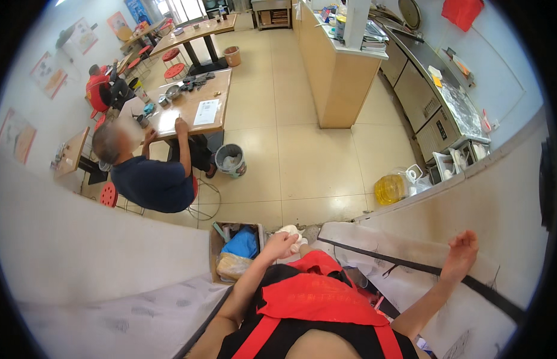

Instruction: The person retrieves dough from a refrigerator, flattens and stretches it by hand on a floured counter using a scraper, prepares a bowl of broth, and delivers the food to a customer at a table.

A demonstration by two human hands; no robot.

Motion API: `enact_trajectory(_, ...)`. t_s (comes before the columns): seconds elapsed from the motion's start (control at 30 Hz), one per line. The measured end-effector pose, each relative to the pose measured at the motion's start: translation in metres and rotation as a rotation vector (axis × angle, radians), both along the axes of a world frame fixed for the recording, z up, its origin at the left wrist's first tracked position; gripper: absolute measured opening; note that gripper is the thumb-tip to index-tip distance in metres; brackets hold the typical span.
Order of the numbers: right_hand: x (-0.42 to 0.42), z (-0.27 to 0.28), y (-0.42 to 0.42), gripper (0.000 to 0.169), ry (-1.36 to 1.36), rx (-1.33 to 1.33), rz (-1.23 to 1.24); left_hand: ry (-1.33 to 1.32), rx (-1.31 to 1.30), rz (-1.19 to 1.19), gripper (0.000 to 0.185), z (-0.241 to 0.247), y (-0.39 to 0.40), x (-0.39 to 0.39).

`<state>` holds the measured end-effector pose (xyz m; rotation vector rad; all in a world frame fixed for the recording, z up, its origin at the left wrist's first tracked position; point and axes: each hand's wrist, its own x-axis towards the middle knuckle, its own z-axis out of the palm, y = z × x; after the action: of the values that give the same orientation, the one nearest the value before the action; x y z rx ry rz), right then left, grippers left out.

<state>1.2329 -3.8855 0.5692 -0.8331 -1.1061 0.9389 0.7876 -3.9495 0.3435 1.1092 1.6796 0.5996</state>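
My left hand [279, 246] is in front of my body with its fingers curled around a white crumpled thing [291, 231], which looks like cloth or thin plastic. Just left of that hand stands a cardboard box [216, 256] with a blue plastic bag [240, 243] and a yellowish bag [233, 265] in it. Off to the right, my right hand [460, 256] is raised with nothing in it, its fingers loosely bent and apart. Behind it is a pale wall covering with a black strip [381, 256]. I wear a red apron [323, 298].
A person [150, 181] sits at a wooden table [222, 96] ahead on the left; another person [98, 92] sits farther back. A bin [231, 161] stands beside the table. Ahead right are a counter [345, 89], a steel work unit [422, 89] and a yellow oil jug [389, 189]. Low walls flank me.
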Motion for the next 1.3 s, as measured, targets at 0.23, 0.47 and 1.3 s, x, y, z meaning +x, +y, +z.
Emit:
enact_trajectory(0.23,-0.030,0.002,0.030,0.030,-0.498,-0.041,-0.591,-0.076,-0.047,0.003,0.042,-0.013,0.125,-0.018)
enact_trajectory(0.47,-0.050,0.024,0.043,0.016,-0.456,-0.092,-0.337,-0.337,-0.042,-0.029,0.027,0.031,0.253,0.020)
enact_trajectory(1.3,-0.031,-0.249,0.507,0.021,-0.242,-0.558,-0.374,-0.216,0.358,-1.353,0.034,0.007,0.712,0.312)
